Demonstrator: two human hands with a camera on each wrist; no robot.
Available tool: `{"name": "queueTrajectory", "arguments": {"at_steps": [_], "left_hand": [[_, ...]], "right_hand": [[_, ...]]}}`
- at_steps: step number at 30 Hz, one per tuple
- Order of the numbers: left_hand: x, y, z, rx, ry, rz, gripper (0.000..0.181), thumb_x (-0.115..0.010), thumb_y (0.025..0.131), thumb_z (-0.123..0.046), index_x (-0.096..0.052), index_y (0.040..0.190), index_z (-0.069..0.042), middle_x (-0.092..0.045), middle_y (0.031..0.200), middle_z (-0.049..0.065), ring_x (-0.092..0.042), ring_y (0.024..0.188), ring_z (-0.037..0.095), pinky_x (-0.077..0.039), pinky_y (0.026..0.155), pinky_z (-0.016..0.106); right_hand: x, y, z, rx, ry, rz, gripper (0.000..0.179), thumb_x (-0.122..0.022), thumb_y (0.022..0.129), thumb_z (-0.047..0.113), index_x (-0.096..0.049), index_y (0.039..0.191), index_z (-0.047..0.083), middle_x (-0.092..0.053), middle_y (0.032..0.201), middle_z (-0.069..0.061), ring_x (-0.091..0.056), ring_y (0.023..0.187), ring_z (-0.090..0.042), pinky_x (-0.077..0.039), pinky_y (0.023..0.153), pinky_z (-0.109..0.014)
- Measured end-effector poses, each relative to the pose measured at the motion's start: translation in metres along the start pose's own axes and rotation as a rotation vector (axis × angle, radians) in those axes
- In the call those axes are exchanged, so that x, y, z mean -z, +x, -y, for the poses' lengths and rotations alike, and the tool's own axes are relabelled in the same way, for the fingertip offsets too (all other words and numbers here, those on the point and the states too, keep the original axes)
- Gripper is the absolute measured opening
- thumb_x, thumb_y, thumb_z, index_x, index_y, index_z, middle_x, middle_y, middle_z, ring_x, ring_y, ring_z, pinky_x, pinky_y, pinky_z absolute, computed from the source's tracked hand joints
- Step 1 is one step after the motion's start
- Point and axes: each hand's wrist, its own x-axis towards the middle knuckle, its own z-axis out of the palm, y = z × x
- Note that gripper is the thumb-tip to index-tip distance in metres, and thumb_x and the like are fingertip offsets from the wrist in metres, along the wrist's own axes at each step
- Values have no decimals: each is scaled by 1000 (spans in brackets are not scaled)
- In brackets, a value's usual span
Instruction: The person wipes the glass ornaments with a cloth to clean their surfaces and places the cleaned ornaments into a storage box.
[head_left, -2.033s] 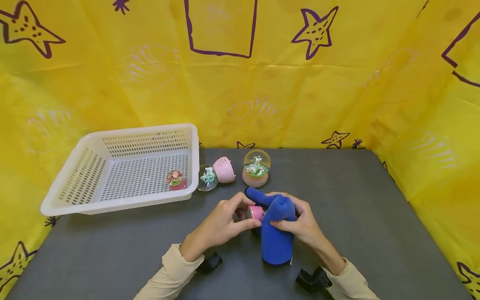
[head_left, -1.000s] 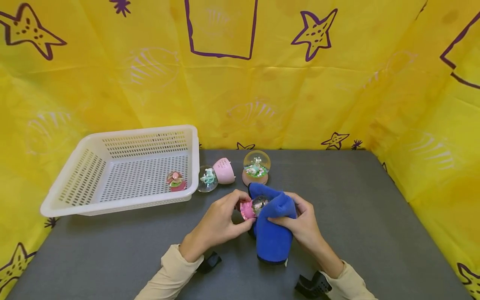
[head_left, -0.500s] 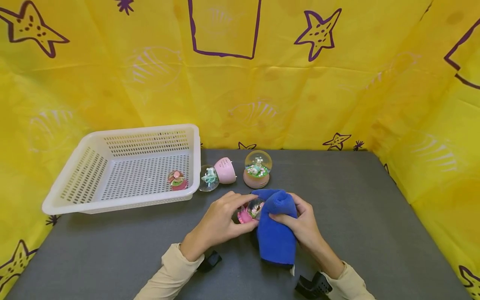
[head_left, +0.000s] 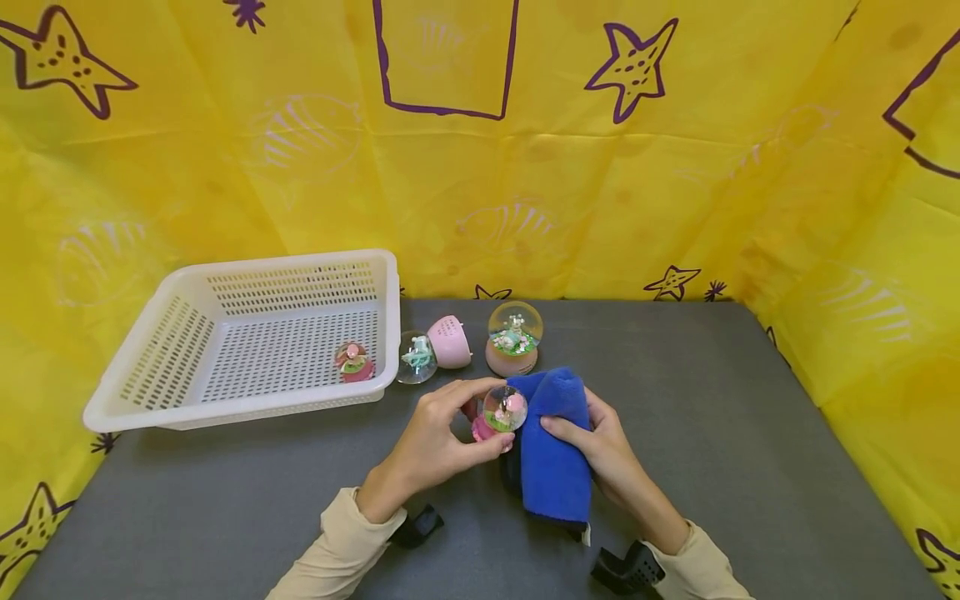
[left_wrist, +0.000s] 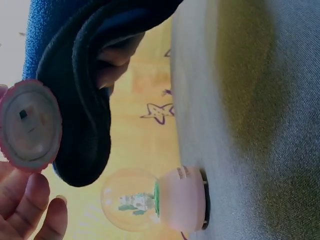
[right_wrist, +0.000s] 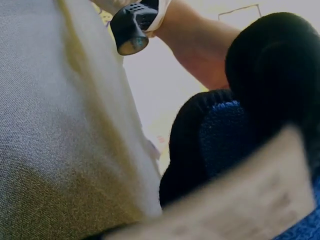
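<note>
My left hand (head_left: 438, 433) holds a small snow globe (head_left: 505, 408) by its pink scalloped base, fingers and thumb round it. Its clear dome, with pink and green figures inside, tilts up to the right. The left wrist view shows the flat underside of the base (left_wrist: 31, 127). In my right hand (head_left: 603, 437) is a folded blue cloth (head_left: 555, 467), pinched under the thumb and hanging down. The cloth's upper left edge lies right beside the dome. A pale tag (right_wrist: 240, 200) on the cloth blurs across the right wrist view, where the right fingers are hidden.
A white perforated basket (head_left: 240, 408) stands at the left with a small pink snow globe (head_left: 353, 362) in it. Beside it a pink-based globe (head_left: 448, 342) lies on its side. Another globe (head_left: 513, 340) stands upright behind the cloth. A yellow patterned sheet (head_left: 562, 167) backs the grey table (head_left: 712, 433).
The small globe has come out from the cloth and turned in my left hand, so its dome now shows whole. The cloth has shifted and refolded slightly in my right hand.
</note>
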Motion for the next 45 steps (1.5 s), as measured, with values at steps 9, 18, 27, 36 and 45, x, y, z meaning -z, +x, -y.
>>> {"name": "queueTrajectory", "arguments": {"at_steps": [9, 18, 27, 36, 45], "left_hand": [[2, 2, -2, -35, -70, -57, 54, -86, 69, -10, -65, 119, -7, -69, 94, 2, -56, 72, 8, -49, 62, 20], [1, 3, -4, -21, -105, -16, 57, -83, 71, -3, -58, 122, -5, -70, 105, 7, -64, 86, 12, -57, 75, 26], [0, 2, -1, -28, -6, 22, 55, -82, 72, -3, -60, 123, -6, -68, 109, 5, -63, 89, 12, -56, 76, 25], [-3, 0, -1, -73, -36, 121, 53, -79, 76, 0, -55, 122, -5, -65, 113, 6, -63, 92, 12, -58, 82, 29], [-9, 0, -2, 45, 84, 94, 47, -81, 80, -9, -60, 122, -15, -67, 106, -2, -59, 79, 8, -52, 69, 20]], "right_hand": [[1, 1, 0, -53, 0, 9, 44, -64, 93, 11, -47, 132, 3, -66, 107, 2, -70, 91, -18, -59, 79, -38], [0, 2, 1, -89, -11, 115, 57, -63, 95, 18, -38, 142, -2, -62, 120, -9, -69, 98, -24, -58, 84, -43], [1, 0, 2, -98, 43, 143, 43, -57, 98, 17, -44, 134, -2, -69, 107, 1, -72, 92, -19, -59, 81, -38], [-4, 1, 1, -82, -8, 71, 47, -63, 95, 15, -46, 134, -5, -68, 104, 0, -71, 90, -19, -59, 79, -39], [-10, 2, -1, 26, -150, -182, 37, -69, 88, 6, -60, 121, -5, -70, 97, 3, -70, 82, -14, -59, 72, -33]]}}
